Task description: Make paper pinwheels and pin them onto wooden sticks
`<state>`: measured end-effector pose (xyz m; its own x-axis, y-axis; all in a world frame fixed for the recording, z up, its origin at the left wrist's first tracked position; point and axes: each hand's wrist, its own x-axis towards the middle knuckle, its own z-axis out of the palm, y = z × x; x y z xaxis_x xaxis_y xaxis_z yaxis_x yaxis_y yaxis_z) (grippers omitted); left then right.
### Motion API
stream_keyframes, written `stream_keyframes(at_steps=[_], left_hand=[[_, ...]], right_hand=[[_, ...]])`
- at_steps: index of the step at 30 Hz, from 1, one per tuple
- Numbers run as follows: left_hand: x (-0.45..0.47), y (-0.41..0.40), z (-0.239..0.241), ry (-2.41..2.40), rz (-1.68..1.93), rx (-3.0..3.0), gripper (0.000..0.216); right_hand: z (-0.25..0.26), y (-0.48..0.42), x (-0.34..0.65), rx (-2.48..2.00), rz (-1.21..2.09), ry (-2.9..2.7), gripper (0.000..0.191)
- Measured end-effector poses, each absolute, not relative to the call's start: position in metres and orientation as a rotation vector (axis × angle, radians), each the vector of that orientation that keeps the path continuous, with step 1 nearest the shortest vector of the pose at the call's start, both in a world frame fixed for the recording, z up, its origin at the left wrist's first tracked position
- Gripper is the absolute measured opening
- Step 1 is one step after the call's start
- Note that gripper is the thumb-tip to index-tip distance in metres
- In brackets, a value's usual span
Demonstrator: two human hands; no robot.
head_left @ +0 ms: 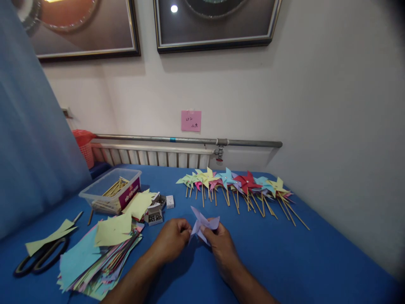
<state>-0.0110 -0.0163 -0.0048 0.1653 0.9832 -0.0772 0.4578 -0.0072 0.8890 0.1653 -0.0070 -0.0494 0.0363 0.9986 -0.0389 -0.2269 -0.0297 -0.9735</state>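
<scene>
A lilac paper pinwheel (202,224) with folded blades is held over the blue table in the middle. My right hand (221,249) grips it, with the thumb pressed on its centre. No stick shows on this pinwheel. Close at its left edge, my left hand (174,238) is closed in a pinch, and whatever is between those fingertips is too small to make out. Just beyond my left hand stand small open boxes of metal tacks (155,217) and a small white box (170,202).
Finished pinwheels on sticks (247,182) lie in a row at the back right. A clear plastic tub (109,173) holds wooden sticks. Cut coloured paper sheets (79,257) and black-handled scissors (47,255) lie at the left. A blue curtain (34,126) hangs there, with the wall behind.
</scene>
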Motion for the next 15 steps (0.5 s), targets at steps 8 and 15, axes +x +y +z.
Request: stream_keyframes(at_steps=[8, 15], left_hand=[[-0.0099, -0.0158, -0.001, 1.443, 0.781, 1.591, 0.017], [-0.0094, -0.0158, 0.0006, 1.455, 0.757, 1.594, 0.019]], right_hand=[[-0.0455, -0.0074, 0.1639, -1.076, 1.333, -0.963, 0.04], [-0.0454, -0.0067, 0.163, -1.088, 1.315, -0.963, 0.041]])
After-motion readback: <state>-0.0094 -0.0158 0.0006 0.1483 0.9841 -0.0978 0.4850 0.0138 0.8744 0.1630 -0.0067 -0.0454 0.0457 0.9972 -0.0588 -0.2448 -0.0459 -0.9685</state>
